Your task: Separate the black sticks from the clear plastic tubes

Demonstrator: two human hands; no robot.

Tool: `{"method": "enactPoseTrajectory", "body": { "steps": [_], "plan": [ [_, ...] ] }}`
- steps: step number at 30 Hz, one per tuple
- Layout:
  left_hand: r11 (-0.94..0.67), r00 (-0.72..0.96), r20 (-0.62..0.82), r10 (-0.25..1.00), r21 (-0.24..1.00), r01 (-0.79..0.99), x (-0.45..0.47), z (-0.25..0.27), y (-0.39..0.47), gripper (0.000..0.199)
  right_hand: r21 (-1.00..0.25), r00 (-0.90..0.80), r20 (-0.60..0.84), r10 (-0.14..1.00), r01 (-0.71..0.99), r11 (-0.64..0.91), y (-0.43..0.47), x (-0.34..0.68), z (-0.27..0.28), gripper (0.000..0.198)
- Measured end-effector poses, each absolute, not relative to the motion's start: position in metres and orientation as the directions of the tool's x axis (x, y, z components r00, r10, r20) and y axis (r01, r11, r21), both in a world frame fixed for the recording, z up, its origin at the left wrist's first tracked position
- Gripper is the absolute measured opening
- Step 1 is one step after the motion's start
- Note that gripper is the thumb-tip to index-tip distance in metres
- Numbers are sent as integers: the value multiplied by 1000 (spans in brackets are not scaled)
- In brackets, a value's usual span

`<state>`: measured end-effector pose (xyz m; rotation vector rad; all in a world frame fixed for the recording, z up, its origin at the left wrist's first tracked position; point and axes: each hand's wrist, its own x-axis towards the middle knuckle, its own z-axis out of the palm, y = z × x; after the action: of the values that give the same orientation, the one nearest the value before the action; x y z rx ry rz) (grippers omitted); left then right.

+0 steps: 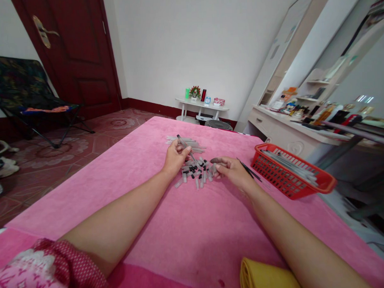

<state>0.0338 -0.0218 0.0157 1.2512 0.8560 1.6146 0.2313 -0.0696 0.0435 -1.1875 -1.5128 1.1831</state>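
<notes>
My left hand [176, 155] is closed around a slim pen [191, 153], which slants with its black end up and its other end down over a pile. That pile is made of clear pen caps [184, 176] and small black pieces, loose on the pink cloth. At the pile's right side my right hand [233, 171] pinches what looks like a clear pen cap [214, 168], partly covered by the fingers. Behind the left hand lies a row of pale pen barrels [197, 147]. A few thin black sticks [251, 171] rest just beyond the right wrist.
A red plastic basket [291, 190] filled with pale pen barrels [291, 167] stands on the right of the pink-covered table [123, 172]. Folded yellow cloth [266, 278] lies at the near edge. Further off are a dresser [274, 130] with bottles, a folding chair [21, 96] and a low white stand [203, 104].
</notes>
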Motion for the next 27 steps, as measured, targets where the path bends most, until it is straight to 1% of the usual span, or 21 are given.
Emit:
{"method": "enactPoseTrajectory", "body": {
  "steps": [3,5,8,11,17,21,27],
  "plan": [
    [-350,-83,340,937,902,-253,35,18,-24,31,-996,-126,52,991,69,61,-72,228,43,34],
    [-336,-79,327,942,899,-283,35,19,-25,34,-997,-65,72,995,21,73,-73,226,44,33],
    [-307,-76,300,951,886,-348,35,18,-25,40,-990,47,135,990,38,134,-74,226,43,31],
    [-271,-77,264,962,869,-414,34,17,-24,44,-982,109,189,976,46,185,-73,226,41,29],
    [-204,-45,212,976,828,-522,37,16,-24,45,-986,86,165,983,46,161,-76,222,39,30],
    [-183,-16,208,978,814,-552,39,19,-28,46,-983,60,184,981,31,182,-78,217,39,31],
    [-154,-12,180,984,805,-573,40,23,-31,51,-978,95,210,973,38,207,-81,214,38,32]
  ]
}}
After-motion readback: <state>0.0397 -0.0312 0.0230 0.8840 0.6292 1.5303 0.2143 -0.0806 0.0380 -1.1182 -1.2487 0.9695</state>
